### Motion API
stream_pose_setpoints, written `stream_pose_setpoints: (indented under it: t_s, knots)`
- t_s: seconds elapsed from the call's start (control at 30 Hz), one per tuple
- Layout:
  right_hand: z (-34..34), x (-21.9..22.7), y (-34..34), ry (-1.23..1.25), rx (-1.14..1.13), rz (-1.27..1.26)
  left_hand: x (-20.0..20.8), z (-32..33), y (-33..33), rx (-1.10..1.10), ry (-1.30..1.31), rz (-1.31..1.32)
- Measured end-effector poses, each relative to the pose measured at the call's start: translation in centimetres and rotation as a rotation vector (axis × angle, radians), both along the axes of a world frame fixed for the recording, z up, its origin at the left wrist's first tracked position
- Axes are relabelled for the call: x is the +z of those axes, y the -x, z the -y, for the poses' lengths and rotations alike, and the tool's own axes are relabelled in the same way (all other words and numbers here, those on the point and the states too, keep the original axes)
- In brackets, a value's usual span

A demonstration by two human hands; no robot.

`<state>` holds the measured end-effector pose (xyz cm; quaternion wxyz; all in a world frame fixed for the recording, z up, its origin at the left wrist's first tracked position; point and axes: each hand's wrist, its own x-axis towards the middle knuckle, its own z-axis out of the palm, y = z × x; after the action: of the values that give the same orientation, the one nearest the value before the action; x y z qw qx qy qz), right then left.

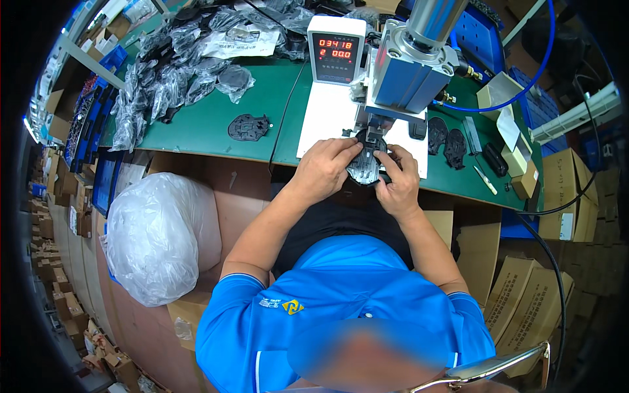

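Both my hands hold a black plastic shell (363, 166), oval with ribs inside, at the foot of a pneumatic press (407, 75). My left hand (321, 169) grips its left edge, fingers reaching toward the press head. On the opposite edge my right hand (400, 181) has thumb and fingers closed against the shell. The press head hides the shell's far end. A similar black shell (248, 127) lies alone on the green table to the left. Two more black shells (455, 148) rest right of the press.
A white counter box (336, 50) with red digits stands behind the white base plate (316, 124). Many bagged black parts (170, 78) are heaped at the back left. A white-handled tool (485, 180) lies on the right. A large plastic bag (160, 239) stands below the table's left.
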<state>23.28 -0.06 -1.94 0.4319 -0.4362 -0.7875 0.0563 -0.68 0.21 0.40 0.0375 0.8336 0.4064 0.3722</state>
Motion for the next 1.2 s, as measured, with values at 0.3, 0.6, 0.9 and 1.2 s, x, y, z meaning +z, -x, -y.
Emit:
stream_pose_setpoints:
  t_s: [0.3, 0.6, 0.9, 1.2]
  knots:
    - [-0.07, -0.09, 0.20, -0.006, 0.002, -0.024, 0.05, 0.03, -0.09, 0.005, -0.008, 0.035]
    - [0.05, -0.22, -0.24, -0.003, -0.029, -0.023, 0.06, -0.12, -0.47, -0.017, -0.006, 0.044]
    - [0.11, 0.08, -0.29, 0.014, 0.016, -0.006, -0.40, 0.09, -0.41, 0.033, -0.015, 0.035]
    - [0.28, 0.01, -0.18, 0.016, 0.004, -0.011, -0.38, 0.11, -0.41, 0.024, -0.003, 0.025]
